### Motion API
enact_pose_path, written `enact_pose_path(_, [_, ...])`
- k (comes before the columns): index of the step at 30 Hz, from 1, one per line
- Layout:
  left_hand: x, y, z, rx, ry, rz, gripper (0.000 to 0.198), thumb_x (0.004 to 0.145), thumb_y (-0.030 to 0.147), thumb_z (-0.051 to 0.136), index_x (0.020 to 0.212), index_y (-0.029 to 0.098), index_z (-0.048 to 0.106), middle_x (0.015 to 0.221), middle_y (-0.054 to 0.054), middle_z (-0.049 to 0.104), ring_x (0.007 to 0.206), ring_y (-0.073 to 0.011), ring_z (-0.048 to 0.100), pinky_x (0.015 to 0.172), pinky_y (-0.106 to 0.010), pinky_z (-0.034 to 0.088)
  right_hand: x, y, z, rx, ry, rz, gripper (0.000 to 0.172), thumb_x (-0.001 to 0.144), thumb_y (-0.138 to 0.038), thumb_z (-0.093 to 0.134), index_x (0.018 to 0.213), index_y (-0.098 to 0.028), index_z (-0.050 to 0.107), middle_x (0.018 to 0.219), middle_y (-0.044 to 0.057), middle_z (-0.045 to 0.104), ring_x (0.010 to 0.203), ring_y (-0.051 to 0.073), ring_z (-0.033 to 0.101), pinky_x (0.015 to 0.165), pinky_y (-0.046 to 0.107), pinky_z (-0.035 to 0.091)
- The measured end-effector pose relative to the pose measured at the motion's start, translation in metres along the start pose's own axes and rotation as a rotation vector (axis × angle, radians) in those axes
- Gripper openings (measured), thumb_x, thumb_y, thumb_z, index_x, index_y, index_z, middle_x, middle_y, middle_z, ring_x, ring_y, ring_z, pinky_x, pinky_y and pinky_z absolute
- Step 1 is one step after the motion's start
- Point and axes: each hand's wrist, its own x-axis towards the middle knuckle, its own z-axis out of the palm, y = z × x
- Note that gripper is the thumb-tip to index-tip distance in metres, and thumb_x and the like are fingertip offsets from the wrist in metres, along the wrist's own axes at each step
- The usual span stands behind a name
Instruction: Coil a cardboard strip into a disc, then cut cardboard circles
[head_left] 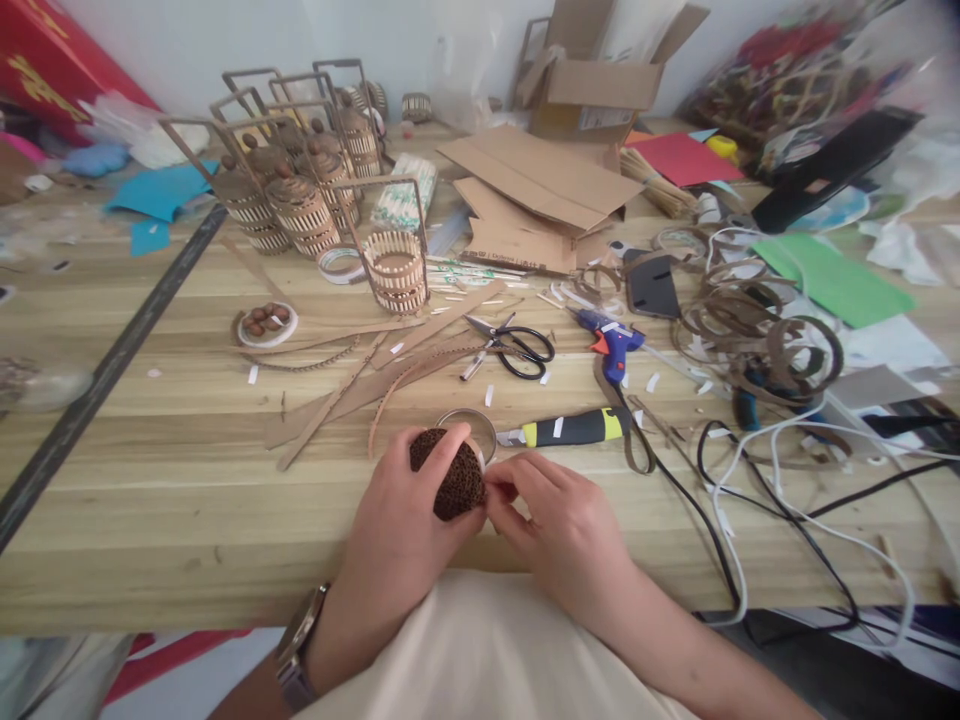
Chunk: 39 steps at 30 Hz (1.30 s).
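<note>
My left hand (397,520) is wrapped round a dark brown rolled disc of corrugated cardboard (452,478), held on edge just above the wooden table (172,470). My right hand (559,515) pinches the disc's right rim with thumb and fingertips. A roll of clear tape (471,425) lies right behind the disc. Just past it rests a utility knife with a yellow and black handle (574,428).
Scissors (517,345), a blue glue gun (613,345), cardboard strips (360,385) and coiled strip rings (757,320) lie further out. Small slatted baskets (300,190) stand at the back left. A cardboard box (592,85), coloured paper and white and black cables (757,500) fill the right.
</note>
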Motion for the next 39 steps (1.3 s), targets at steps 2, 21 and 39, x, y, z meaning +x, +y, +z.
enact_pose_path(2, [0.000,0.001,-0.001,0.010,-0.012,-0.002,0.062,0.073,0.015,0.074,0.132,0.029,0.060,0.115,-0.009,0.056,0.100,-0.0297,0.069,0.080,-0.042,0.061,0.001,0.001,0.001,-0.029,-0.003,-0.005,0.019,0.089,-0.006,0.052,0.080,-0.019,0.062,0.068,0.001,0.066,0.058,0.015,0.063,0.056,0.025,0.048])
enact_pose_path(21, [-0.001,-0.001,-0.002,0.006,0.008,0.070,0.060,0.077,0.018,0.073,0.134,0.028,0.057,0.125,-0.013,0.051,0.115,-0.0344,0.063,0.091,-0.049,0.059,0.008,0.009,-0.014,0.214,-0.063,-0.035,0.020,0.090,-0.008,0.051,0.080,-0.020,0.063,0.071,0.001,0.068,0.063,0.016,0.062,0.062,0.027,0.049])
enact_pose_path(39, [-0.003,-0.004,-0.001,-0.091,0.018,0.121,0.064,0.076,0.015,0.071,0.137,0.025,0.055,0.126,-0.012,0.053,0.117,-0.0299,0.062,0.095,-0.043,0.057,0.017,0.015,-0.010,0.730,-0.261,0.522,0.016,0.078,-0.031,0.073,0.079,-0.021,0.060,0.068,-0.003,0.063,0.063,0.015,0.058,0.058,0.026,0.046])
